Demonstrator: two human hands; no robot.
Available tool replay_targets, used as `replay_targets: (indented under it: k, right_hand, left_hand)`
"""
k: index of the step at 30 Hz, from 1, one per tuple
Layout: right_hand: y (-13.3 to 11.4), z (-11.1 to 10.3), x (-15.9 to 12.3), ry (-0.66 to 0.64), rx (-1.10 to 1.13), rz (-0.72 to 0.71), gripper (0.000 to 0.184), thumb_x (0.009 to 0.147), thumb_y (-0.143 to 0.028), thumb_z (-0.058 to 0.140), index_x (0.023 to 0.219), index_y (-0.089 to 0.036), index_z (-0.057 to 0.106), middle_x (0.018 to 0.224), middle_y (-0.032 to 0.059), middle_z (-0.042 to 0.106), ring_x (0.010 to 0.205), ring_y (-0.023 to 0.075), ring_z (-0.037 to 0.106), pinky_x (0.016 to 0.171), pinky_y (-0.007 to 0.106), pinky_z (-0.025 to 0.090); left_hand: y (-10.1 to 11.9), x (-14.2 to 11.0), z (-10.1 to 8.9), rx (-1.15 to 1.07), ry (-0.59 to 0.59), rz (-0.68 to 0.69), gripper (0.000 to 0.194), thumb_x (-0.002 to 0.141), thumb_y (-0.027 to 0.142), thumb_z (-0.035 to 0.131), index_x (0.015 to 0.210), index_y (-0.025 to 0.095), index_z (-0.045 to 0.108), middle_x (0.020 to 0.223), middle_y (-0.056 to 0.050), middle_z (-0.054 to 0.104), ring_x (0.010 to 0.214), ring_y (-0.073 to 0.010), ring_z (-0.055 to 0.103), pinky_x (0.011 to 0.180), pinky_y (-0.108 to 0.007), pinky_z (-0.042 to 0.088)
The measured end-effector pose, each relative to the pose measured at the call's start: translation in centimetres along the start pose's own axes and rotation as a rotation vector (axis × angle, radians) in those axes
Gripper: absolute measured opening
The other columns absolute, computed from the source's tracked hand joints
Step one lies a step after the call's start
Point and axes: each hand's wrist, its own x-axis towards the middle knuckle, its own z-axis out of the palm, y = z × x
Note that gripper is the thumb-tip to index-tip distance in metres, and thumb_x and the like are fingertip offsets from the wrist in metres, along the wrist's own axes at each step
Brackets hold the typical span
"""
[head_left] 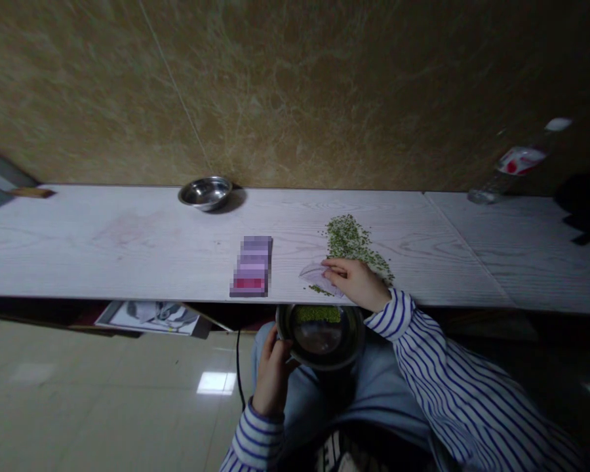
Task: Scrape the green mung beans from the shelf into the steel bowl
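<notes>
My left hand [274,359] grips the left rim of a metal bowl [319,360], held over my lap just under the table's front edge. Small green beans [317,314] lie inside the bowl, on its far side. My right hand [356,280] pinches a thin, clear, round-edged plastic piece [314,274], low over the tabletop near that edge; I cannot tell whether it is a lid or a scoop. A few beans show beside and through the plastic. More loose green beans [348,237] are spread on the table beyond my right hand, some partly hidden by it.
On the white wood-grain table [142,255] stands a second metal bowl [206,193], near the wall. A phone-like object with a blurred face [252,265] lies left of the beans. To the right are a clear bottle [518,160] and a dark object [585,206]. An open drawer [152,318] juts out below.
</notes>
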Motion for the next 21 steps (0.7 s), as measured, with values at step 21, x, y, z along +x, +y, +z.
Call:
replay_targets:
  k: [21]
  right_hand:
    - [-0.7, 0.3, -1.8, -0.132, 0.136, -0.104, 0.027, 0.084, -0.021, 0.062, 0.108, -0.021, 0.075, 0.104, 0.0068, 0.078, 0.093, 0.0202, 0.073, 0.088, 0.035, 0.058]
  left_hand:
    - [-0.2, -1.0, -1.1, 0.023, 0.016, 0.018, 0.067, 0.066, 0.030, 0.068, 0.131, 0.019, 0.056, 0.107, -0.008, 0.068, 0.082, -0.0190, 0.065, 0.065, -0.027, 0.050]
